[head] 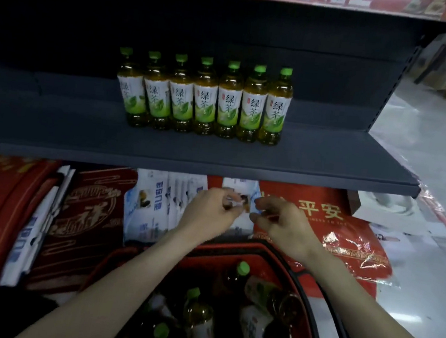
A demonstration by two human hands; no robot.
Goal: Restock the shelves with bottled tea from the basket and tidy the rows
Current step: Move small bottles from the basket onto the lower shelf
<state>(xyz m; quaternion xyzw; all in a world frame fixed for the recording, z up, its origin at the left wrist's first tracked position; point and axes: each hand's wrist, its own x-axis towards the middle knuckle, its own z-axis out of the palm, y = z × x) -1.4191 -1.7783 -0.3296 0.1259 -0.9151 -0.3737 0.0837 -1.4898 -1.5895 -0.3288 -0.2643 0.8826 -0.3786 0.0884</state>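
Left hand (209, 208) and right hand (280, 219) close together, fingers pinched on small blurred item; what it is, cannot tell. Below forearms: red basket (320, 303) with tea bottles (200, 320) lying loose. Above: shelf (196, 149) carrying seven upright bottles (204, 96), tight row. Risk: careless placement knocks row over.

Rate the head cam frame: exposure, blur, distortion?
Head view: shelf back is underexposed, near black; the row of bottles is sharp, labels readable; both hands (left hand, right hand) and the basket are soft; glare on plastic wrap at right; wide-angle bowing bends the shelf edge.
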